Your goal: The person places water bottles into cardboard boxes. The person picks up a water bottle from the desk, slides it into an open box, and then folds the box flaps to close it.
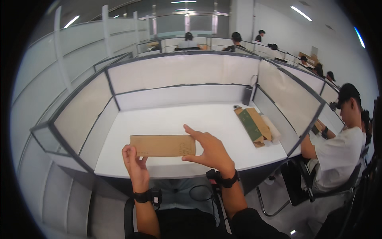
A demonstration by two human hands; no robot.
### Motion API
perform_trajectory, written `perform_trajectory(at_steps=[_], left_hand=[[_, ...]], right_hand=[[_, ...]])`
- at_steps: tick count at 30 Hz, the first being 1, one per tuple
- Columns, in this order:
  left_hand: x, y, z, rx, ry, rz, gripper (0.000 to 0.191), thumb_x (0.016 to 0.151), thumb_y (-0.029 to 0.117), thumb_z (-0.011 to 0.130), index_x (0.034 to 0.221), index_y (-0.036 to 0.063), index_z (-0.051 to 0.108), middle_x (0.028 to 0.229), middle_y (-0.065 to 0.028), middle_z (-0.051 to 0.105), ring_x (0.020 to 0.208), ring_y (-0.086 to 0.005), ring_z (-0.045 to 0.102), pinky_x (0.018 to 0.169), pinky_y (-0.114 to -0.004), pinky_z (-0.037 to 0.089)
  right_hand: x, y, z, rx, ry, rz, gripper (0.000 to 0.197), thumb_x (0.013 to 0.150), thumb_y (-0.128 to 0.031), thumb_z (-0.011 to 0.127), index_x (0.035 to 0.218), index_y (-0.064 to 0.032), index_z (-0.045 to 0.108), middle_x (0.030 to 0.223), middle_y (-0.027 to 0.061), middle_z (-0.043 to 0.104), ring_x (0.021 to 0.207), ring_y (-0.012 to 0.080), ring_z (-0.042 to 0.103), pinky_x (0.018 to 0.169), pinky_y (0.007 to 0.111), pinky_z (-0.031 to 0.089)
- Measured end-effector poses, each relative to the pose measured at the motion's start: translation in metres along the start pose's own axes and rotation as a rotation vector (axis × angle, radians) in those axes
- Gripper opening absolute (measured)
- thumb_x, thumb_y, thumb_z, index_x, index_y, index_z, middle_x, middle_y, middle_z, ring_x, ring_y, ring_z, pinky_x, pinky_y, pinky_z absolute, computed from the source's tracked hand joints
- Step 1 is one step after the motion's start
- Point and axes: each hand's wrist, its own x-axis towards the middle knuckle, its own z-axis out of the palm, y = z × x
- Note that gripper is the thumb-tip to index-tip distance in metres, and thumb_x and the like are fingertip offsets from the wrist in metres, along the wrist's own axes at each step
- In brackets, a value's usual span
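A long, flat brown cardboard box [164, 145] with printed writing at its right end is held level above the white desk. My left hand [135, 165] grips its left end, fingers at the lower left corner. At the other end, my right hand [210, 149] has its index finger raised beyond the top edge and its thumb by the bottom edge. Those fingers are spread apart; whether the thumb touches the box cannot be told. Both wrists wear black straps with small devices.
On the right of the desk [143, 122] lie a green-and-brown cardboard carton [252, 125] and a pale roll [271, 128]. Behind them stands a dark upright container [247, 95]. Partition panels [185, 70] enclose the desk. A co-worker [337, 149] sits to the right.
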Motion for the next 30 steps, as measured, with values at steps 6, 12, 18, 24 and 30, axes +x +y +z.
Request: perform_trajectory(at_steps=[6,12,18,24,30], left_hand=[[-0.005,-0.010,0.014,0.013,0.023,-0.135,0.018,0.103,0.028,0.061,0.114,0.0176,0.052,0.114,0.0006,0.058,0.108,-0.0161,0.060,0.085,-0.035,0.054],[-0.002,-0.011,0.015,0.028,-0.152,-0.164,0.021,0.106,0.030,0.058,0.120,0.0165,0.050,0.120,-0.0021,0.057,0.116,-0.0186,0.058,0.092,-0.038,0.053],[-0.006,-0.005,0.028,0.086,-0.533,-0.123,0.028,0.107,0.029,0.052,0.127,0.0089,0.051,0.137,-0.0112,0.055,0.124,-0.0284,0.059,0.101,-0.043,0.051],[-0.011,-0.018,0.026,0.422,-0.661,-0.243,0.026,0.102,0.019,0.057,0.122,0.0032,0.060,0.128,-0.0129,0.063,0.116,-0.0257,0.064,0.099,-0.038,0.050],[-0.012,-0.050,0.021,0.450,-0.657,-0.321,0.024,0.101,0.015,0.057,0.121,0.0025,0.061,0.126,-0.0114,0.064,0.115,-0.0239,0.064,0.098,-0.036,0.050]], right_hand=[[-0.012,0.007,0.013,0.086,-0.032,-0.013,0.095,0.078,-0.033,0.085,0.158,-0.0199,0.036,0.135,0.0100,0.058,0.097,0.0324,0.067,0.079,0.038,0.056],[-0.022,0.018,0.007,0.116,-0.047,0.013,0.080,0.075,-0.017,0.085,0.145,-0.0142,0.047,0.132,0.0114,0.058,0.107,0.0374,0.066,0.085,0.043,0.057],[-0.072,0.049,-0.041,0.485,0.141,0.165,0.073,0.076,-0.009,0.089,0.139,-0.0081,0.053,0.135,0.0081,0.059,0.125,0.0201,0.058,0.106,0.036,0.048],[-0.194,0.112,-0.116,0.241,0.773,0.306,0.087,0.078,-0.013,0.088,0.151,-0.0049,0.041,0.137,0.0087,0.055,0.126,0.0210,0.054,0.105,0.034,0.046],[-0.300,0.123,-0.198,0.091,1.427,0.566,0.070,0.087,-0.016,0.083,0.146,-0.0080,0.046,0.123,0.0048,0.059,0.094,0.0124,0.060,0.069,0.023,0.049]])
